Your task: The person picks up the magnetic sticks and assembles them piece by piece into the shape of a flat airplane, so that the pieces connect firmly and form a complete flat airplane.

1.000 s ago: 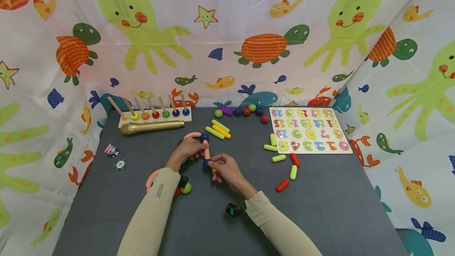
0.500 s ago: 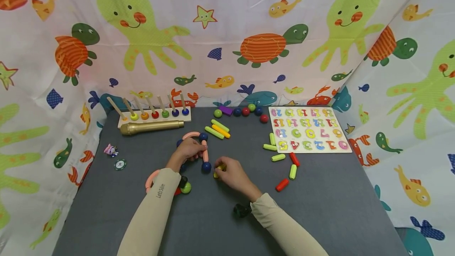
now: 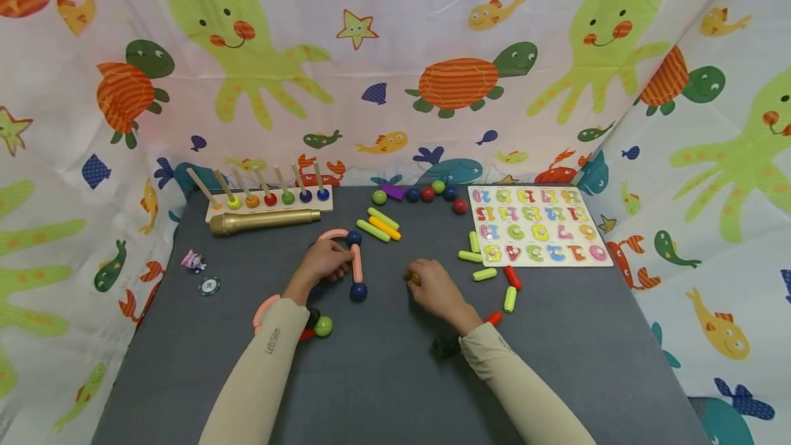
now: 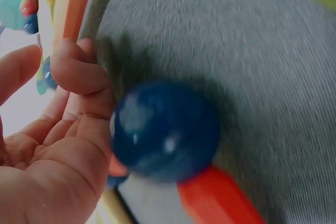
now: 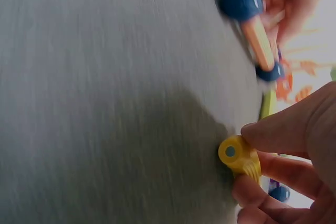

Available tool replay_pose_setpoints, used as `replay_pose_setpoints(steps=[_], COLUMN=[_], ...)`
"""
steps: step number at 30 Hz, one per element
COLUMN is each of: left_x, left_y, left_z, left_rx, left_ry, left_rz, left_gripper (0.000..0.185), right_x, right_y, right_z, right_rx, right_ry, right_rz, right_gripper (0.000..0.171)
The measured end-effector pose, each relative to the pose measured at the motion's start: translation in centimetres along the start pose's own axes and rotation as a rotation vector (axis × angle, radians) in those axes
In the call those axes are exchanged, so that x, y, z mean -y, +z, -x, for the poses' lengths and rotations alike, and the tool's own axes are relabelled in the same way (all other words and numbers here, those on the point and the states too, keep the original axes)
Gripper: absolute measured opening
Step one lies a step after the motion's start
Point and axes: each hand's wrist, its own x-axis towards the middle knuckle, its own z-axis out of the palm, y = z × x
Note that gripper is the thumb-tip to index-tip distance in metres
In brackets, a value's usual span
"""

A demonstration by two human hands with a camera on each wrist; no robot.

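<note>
- Head view: the left hand (image 3: 325,261) rests on the grey tabletop (image 3: 383,376) near its middle, fingers curled around a chain of magnetic pieces, beside a straight pink rod (image 3: 356,263) that runs from one dark blue ball (image 3: 353,237) down to another dark blue ball (image 3: 358,291); a curved pink rod (image 3: 332,233) arches off the upper ball.
- The right hand (image 3: 432,287) lies to the right of that chain, apart from it, fingers closed around a small yellow rod (image 3: 415,279) of which only a bit shows.
- A green ball (image 3: 323,325) and another curved pink rod (image 3: 264,309) lie by the left forearm.
- Near the far edge stand a peg board with coloured rings (image 3: 268,199), a gold microphone (image 3: 264,220), a row of loose balls (image 3: 426,193) and green and yellow rods (image 3: 378,224); a number puzzle board (image 3: 536,225) sits toward the far right corner, with green and red rods (image 3: 503,287) just in front of it.
- Left wrist view: blurred; the left hand (image 4: 58,129) has bent fingers (image 4: 79,72) against a dark blue ball (image 4: 165,129), which joins a red-orange rod (image 4: 220,200) on the grey surface.
- Right wrist view: the right hand (image 5: 294,171) pinches the yellow rod (image 5: 239,158) between thumb and fingers, its round end just above the grey surface; the pink rod (image 5: 258,38) with its blue balls lies beyond, well apart.
</note>
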Motion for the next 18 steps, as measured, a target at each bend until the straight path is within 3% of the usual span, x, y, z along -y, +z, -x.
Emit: replay_pose_setpoints(steps=[6, 10, 13, 18], left_x=[1.1, 2.4, 3.7, 5.5], left_y=[-2.3, -3.5, -3.8, -3.3], left_z=[2.4, 4.2, 5.2, 6.2], left_rx=[-0.117, -0.195, -0.184, -0.09], left_ry=[0.118, 0.22, 0.25, 0.245], left_rz=[0.044, -0.078, -0.216, -0.392], left_gripper=[0.034, 0.03, 0.03, 0.039], right_x=[-3.0, -3.8, -3.8, -4.2], right_y=[-2.0, -3.1, -3.8, -4.9], right_z=[-0.3, -1.1, -2.4, -5.3], right_rx=[-0.033, -0.02, 0.002, 0.018], right_ry=[0.018, 0.038, 0.073, 0.129], right_rz=[0.056, 0.048, 0.044, 0.033], right_gripper=[0.014, 0.016, 0.015, 0.017])
